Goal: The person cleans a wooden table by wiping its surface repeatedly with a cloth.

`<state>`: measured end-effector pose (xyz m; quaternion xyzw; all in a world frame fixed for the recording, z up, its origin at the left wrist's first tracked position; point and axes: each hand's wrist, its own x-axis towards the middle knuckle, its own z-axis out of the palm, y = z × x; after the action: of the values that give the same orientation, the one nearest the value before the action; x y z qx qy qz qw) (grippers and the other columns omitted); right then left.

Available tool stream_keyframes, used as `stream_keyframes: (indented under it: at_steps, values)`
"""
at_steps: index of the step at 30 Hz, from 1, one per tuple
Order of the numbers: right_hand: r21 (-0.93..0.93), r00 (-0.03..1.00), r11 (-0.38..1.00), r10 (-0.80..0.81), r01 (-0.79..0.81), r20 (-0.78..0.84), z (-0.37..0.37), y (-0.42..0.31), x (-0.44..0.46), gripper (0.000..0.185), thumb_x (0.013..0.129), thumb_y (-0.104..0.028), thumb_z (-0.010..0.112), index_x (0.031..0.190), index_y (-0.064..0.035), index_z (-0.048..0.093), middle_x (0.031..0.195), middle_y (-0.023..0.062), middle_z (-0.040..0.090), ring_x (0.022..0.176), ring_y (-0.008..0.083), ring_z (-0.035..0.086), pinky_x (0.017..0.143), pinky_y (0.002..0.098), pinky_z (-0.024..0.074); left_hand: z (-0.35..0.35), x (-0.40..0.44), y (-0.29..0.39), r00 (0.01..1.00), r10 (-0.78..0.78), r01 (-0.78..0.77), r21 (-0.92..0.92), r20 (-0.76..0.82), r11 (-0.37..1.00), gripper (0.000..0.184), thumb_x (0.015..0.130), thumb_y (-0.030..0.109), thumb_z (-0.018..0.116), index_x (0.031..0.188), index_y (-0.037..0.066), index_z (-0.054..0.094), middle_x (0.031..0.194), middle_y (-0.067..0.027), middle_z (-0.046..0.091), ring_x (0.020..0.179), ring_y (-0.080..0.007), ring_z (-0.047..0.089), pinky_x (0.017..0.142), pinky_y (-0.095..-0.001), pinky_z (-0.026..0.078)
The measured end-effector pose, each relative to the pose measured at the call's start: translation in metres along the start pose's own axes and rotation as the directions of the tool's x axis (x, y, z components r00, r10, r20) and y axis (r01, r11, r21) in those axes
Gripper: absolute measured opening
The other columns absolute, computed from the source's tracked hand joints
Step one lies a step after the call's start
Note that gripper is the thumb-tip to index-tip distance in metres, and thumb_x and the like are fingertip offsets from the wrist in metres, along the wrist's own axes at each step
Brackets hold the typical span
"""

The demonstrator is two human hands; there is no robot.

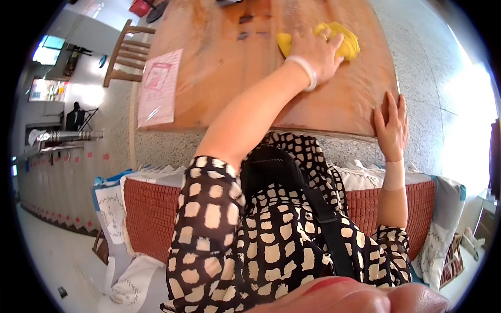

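Note:
My left hand [317, 55] presses down on a bunched yellow cloth [348, 44] on the wooden table [229, 78]. Its fingers curl over the cloth, with a ring on one finger and a pale bangle [308, 73] at the wrist. Part of the cloth is hidden under the palm. At the table's near right corner rests my right hand [391, 125], fingers apart and holding nothing. A clear, shiny cover seems to lie over the tabletop.
A pink-printed sheet [159, 88] lies at the table's left edge. A wooden chair [128, 55] stands to the left. Behind me is a sofa with red-brown quilted covers [148, 219]. Dark marks [243, 27] show on the far tabletop. A black strap bag [271, 169] hangs across my front.

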<state>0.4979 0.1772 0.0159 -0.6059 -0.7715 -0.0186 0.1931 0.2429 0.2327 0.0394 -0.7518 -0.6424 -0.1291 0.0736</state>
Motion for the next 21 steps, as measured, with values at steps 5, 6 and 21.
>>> stream_keyframes:
  at_steps: [5,6,21]
  values:
    - [-0.022,1.0,1.0,0.0,0.001,0.015,0.001,0.002,0.0,0.056,0.089,-0.045,0.052,0.138,-0.02,0.045,0.146,0.0197,0.035,0.125,0.0422,0.044,0.101,0.0454,0.0389,-0.045,-0.125,-0.016,0.976,0.206,-0.212,-0.087,-0.069,0.974,0.058,0.084,0.04,0.062,0.135,0.018,0.046,0.134,-0.0072,0.051,0.113,-0.0306,0.049,0.091,-0.0493,0.042]
    - [-0.029,1.0,1.0,-0.002,0.002,0.016,0.001,0.004,0.0,0.055,0.089,-0.045,0.052,0.138,-0.0203,0.045,0.147,0.0199,0.035,0.125,0.0419,0.044,0.101,0.0453,0.0388,-0.051,-0.136,-0.029,0.979,0.192,-0.197,-0.075,-0.069,0.977,0.057,0.083,0.039,0.063,0.134,0.018,0.047,0.132,-0.0074,0.052,0.113,-0.0311,0.05,0.09,-0.0486,0.043]
    - [-0.017,1.0,1.0,-0.019,0.019,0.019,-0.001,0.004,0.0,0.051,0.091,-0.038,0.052,0.138,-0.0197,0.045,0.146,0.0214,0.034,0.127,0.0412,0.043,0.1,0.0449,0.0398,-0.048,-0.216,-0.425,0.328,-0.943,0.938,-0.134,0.058,0.319,0.063,0.086,0.051,0.051,0.14,0.022,0.04,0.135,-0.0144,0.052,0.122,-0.0366,0.05,0.099,-0.0541,0.037]
